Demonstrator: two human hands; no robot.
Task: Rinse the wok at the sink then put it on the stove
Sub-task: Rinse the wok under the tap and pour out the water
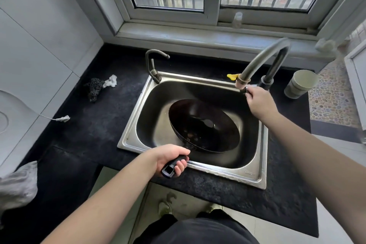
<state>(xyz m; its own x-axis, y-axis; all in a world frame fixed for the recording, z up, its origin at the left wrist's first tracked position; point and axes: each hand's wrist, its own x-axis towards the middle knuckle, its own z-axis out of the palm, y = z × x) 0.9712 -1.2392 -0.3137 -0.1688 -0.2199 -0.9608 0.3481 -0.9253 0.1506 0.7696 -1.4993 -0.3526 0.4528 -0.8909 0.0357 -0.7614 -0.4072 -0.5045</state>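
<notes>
A black wok [204, 125] with a few food bits in it sits tilted inside the steel sink [257, 176]. My left hand [172, 157] grips the wok's black handle at the sink's front rim. At the sink's back right corner stands a tall curved tap [263, 59], its spout ending above the sink's right rear. My right hand [259, 101] holds the tap's lever near the tap's base. No water stream is visible.
A smaller tap [152, 63] stands at the sink's back left corner. On the black counter lie a dark scouring pad [95, 89] with a white cloth, and a white plug [63, 119]. A pale cup [302, 83] stands to the right. The stove is out of view.
</notes>
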